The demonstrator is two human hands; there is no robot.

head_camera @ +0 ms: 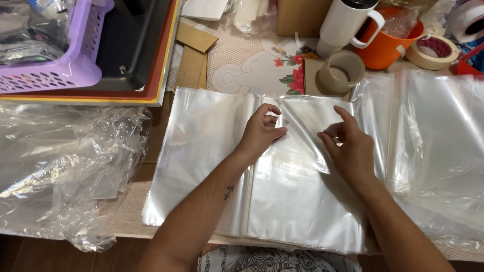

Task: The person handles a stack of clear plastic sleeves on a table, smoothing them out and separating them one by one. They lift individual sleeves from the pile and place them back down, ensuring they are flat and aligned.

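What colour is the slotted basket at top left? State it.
Lilac purple; the basket shows best in the head view.

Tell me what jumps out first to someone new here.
Two bare hands at centre: the left hand and right hand rest on a stack of clear plastic bags. Behind them stand an orange cup and tape rolls; a lilac basket sits top left.

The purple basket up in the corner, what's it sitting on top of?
The purple basket sits on a dark tray with red and yellow edges. Crinkly clear wrappers show inside the basket. The basket covers the part of the tray underneath it, so whatever lies there is hidden.
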